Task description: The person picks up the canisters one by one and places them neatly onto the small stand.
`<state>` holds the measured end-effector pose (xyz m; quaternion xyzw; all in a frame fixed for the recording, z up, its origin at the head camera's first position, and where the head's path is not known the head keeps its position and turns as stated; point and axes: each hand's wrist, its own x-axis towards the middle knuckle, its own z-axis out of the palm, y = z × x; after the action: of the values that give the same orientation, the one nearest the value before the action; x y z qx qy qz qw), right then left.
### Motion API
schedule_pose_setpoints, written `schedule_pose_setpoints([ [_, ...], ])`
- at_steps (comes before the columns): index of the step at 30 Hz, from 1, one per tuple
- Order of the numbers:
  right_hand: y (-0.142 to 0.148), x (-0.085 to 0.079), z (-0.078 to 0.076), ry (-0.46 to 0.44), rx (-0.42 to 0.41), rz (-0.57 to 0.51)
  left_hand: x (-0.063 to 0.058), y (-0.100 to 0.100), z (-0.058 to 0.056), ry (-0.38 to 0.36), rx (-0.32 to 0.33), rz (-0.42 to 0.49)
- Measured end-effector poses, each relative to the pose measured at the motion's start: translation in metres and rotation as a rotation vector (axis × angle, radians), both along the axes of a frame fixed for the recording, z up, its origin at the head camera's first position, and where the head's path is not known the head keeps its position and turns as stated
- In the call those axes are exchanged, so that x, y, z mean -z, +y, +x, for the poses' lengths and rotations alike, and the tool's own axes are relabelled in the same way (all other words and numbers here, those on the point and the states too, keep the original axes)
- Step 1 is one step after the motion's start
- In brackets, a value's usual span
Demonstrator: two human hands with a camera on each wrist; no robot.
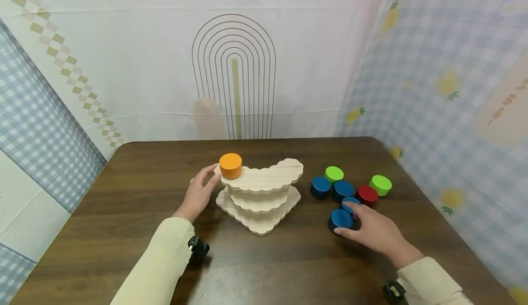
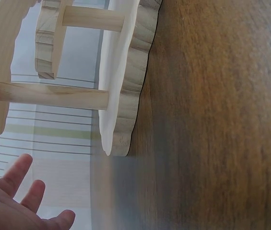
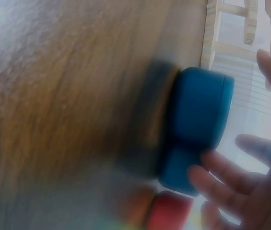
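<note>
A wooden stand (image 1: pixel 264 179) with three scalloped tiers stands mid-table, and an orange cylinder (image 1: pixel 230 166) sits on the left end of its top tier. My left hand (image 1: pixel 199 195) is at that end, thumb and fingertips right at the tier's edge; in the left wrist view its other fingers are spread loosely below the board. Over on the right, my right hand (image 1: pixel 377 229) hovers around the nearest blue cylinder (image 1: pixel 341 219), thumb beside it and fingertips over a second blue cylinder (image 1: pixel 349 202). Its fingers are parted in the right wrist view.
Behind the right hand stand two more blue cylinders (image 1: pixel 320 187), a red cylinder (image 1: pixel 366 196) and two green ones, one at the back (image 1: pixel 334 174) and one at the right (image 1: pixel 380 185). A patterned cloth wall (image 1: pixel 165 66) rises behind the brown table (image 1: pixel 264 268).
</note>
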<state>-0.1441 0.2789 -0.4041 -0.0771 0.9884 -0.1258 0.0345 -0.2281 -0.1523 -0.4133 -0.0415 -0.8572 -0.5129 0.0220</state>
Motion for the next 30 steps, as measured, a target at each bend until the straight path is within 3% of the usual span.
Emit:
schedule_pose_setpoints([
  [13, -0.007, 0.001, -0.001, -0.005, -0.026, -0.010, 0.000, 0.000, 0.001, 0.018, -0.002, -0.008],
  [30, -0.014, 0.008, -0.007, -0.121, -0.025, -0.005, -0.002, 0.000, 0.002, 0.005, 0.001, -0.008],
])
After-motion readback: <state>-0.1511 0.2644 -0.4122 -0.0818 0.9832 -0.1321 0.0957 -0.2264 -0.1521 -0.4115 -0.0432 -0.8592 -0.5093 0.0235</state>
